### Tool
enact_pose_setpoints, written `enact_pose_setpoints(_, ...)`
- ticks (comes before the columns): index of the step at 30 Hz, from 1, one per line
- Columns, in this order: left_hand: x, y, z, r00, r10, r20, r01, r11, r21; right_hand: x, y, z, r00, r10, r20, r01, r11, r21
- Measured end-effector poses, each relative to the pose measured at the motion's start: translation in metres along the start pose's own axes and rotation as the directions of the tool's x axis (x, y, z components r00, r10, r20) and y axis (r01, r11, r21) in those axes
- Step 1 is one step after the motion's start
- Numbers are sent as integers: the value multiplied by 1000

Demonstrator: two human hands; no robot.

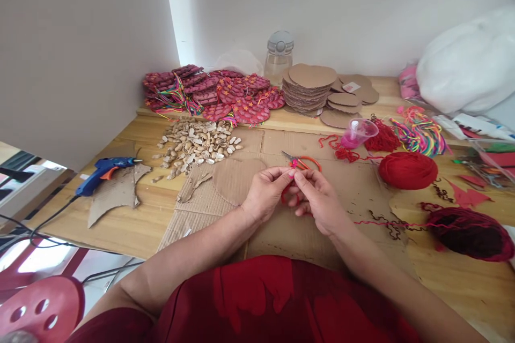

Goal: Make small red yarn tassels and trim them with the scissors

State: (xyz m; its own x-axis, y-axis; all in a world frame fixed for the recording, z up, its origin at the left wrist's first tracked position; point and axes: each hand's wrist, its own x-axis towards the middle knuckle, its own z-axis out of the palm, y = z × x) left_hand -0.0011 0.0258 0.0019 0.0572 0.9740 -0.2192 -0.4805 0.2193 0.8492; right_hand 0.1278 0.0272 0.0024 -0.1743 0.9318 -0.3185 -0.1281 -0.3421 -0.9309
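Note:
Fingertip to fingertip, my left hand (266, 190) and my right hand (316, 197) pinch pink-red yarn (295, 163) between them above the cardboard mat. Both hands are closed on it; the exact shape of the piece is too small to make out. A strand runs from my right hand across the mat to the dark red ball of yarn (470, 233). Just behind my fingers lie scissors (308, 162) with orange handles, partly covered by the hands. To the left of my left hand rests a round cardboard piece (233, 181).
Peanut shells (197, 144) are heaped at the left, near a blue glue gun (105, 172) on scrap cardboard. Behind stand decorated red pieces (237, 96), stacked cardboard shapes (309, 88) and a bottle (279, 56). A red yarn ball (407, 170) and a plastic cup (359, 133) sit right.

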Motion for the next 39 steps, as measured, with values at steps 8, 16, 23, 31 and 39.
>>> enact_pose_setpoints(8,4,2,0,999,-52,-13,51,997,-65,3,0,-10,853,-521,29,516,835,-192)
enact_pose_setpoints(16,2,1,-1,993,-85,77,87,996,-16,4,-1,-13,801,-598,17,563,744,-361)
enact_pose_setpoints(23,2,2,-4,976,-129,175,134,991,-14,9,-4,-17,951,-309,23,310,947,-85)
enact_pose_setpoints(31,3,3,-9,952,-167,256,164,986,32,10,-6,-19,980,-186,70,184,982,34)
enact_pose_setpoints(39,3,9,-9,953,-176,248,154,982,105,9,-12,-21,980,-152,125,152,988,9)
